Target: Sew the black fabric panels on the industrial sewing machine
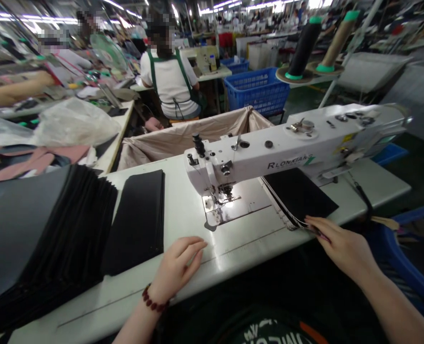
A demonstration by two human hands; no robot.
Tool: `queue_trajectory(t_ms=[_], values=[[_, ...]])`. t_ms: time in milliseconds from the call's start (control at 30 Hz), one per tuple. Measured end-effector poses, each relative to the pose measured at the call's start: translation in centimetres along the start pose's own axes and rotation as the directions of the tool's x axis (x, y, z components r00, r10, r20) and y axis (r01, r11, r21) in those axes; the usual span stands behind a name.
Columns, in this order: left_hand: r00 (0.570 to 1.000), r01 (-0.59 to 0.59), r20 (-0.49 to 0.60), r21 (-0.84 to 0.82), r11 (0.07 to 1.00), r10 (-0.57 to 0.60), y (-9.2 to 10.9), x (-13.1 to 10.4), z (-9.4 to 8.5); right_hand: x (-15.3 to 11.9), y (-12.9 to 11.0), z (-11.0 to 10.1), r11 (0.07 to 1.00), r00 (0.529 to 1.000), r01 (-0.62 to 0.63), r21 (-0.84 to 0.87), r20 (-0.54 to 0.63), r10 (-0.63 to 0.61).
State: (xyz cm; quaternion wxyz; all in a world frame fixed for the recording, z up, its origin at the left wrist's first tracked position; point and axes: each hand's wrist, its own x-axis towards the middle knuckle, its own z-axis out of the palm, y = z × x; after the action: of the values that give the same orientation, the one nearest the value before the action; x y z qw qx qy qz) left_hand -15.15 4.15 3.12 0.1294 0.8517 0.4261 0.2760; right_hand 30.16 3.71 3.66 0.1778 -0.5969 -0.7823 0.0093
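My left hand [181, 263] hovers over or rests on the pale sewing table [248, 239], with its fingers stretched out and nothing in them. A slim, dark purplish tool [322, 234], mostly hidden, is in my closed right hand [337, 241]. The fingertips there touch the near edge of black fabric panels [298, 193] with pale edging, stacked under the sewing machine [248, 155] arm. The needle and presser foot area [226, 193] stands beyond my left hand, with no fabric under it. To the left lies a short pile of black panels [136, 215].
A tall stack of dark panels [86, 224] fills the table's left side. Behind the table hangs a beige cloth bin [197, 129]. Thread cones [305, 48] stand at back right, near a blue basket [257, 91]. Another person [172, 86] sits ahead, facing away.
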Motion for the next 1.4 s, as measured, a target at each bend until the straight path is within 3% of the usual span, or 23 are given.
queue_trajectory(t_ms=[100, 167, 233, 300, 400, 467, 533, 633, 733, 900, 1133, 1400], values=[[0.999, -0.041, 0.020, -0.099, 0.994, 0.043, 1.9, 3.2, 1.1, -0.1, -2.2, -1.2, 0.981, 0.991, 0.120, 0.151, -0.070, -0.110], [0.998, -0.055, 0.003, -0.174, 0.983, 0.057, 3.7, 5.5, 1.6, -0.1, -5.8, -2.0, 0.924, 0.965, 0.246, 0.294, 0.009, -0.260], [0.997, -0.063, 0.029, -0.217, 0.974, 0.070, 5.6, 7.6, 2.6, -0.1, -10.2, -2.2, 0.844, 0.884, 0.326, 0.425, 0.180, -0.432], [0.987, -0.078, 0.124, -0.189, 0.979, 0.102, 7.1, 9.1, 4.2, -0.1, -14.0, -1.5, 0.760, 0.758, 0.399, 0.513, 0.282, -0.588], [0.958, -0.094, 0.272, -0.010, 0.996, 0.093, 7.7, 9.1, 7.1, 0.2, -17.1, 0.4, 0.609, 0.622, 0.410, 0.679, 0.280, -0.731], [0.954, -0.062, 0.298, 0.130, 0.990, 0.020, 6.8, 7.7, 8.2, 1.1, -17.1, 1.6, 0.518, 0.592, 0.330, 0.789, 0.254, -0.765], [0.957, -0.004, 0.283, 0.230, 0.973, -0.063, 5.4, 5.5, 8.0, 2.8, -16.2, 2.7, 0.523, 0.648, 0.251, 0.815, 0.260, -0.716], [0.959, 0.089, 0.230, 0.312, 0.946, -0.166, 3.4, 2.2, 5.8, 6.5, -14.6, 4.5, 0.699, 0.794, 0.253, 0.669, 0.269, -0.545], [0.949, 0.160, 0.202, 0.350, 0.923, -0.241, 2.1, 0.4, 3.5, 10.3, -14.5, 6.5, 0.846, 0.852, 0.322, 0.424, 0.261, -0.455], [0.948, 0.190, 0.189, 0.309, 0.932, -0.255, 0.9, 1.1, 2.4, 13.4, -16.3, 9.1, 0.893, 0.852, 0.396, 0.216, 0.276, -0.445], [0.963, 0.140, 0.201, 0.184, 0.973, -0.177, -0.6, 4.3, 3.0, 12.4, -15.5, 10.0, 0.940, 0.911, 0.310, 0.143, 0.236, -0.337], [0.966, 0.152, 0.176, 0.199, 0.968, -0.188, -1.4, 5.4, 3.9, 12.5, -15.5, 10.4, 0.945, 0.917, 0.293, 0.143, 0.236, -0.321]])
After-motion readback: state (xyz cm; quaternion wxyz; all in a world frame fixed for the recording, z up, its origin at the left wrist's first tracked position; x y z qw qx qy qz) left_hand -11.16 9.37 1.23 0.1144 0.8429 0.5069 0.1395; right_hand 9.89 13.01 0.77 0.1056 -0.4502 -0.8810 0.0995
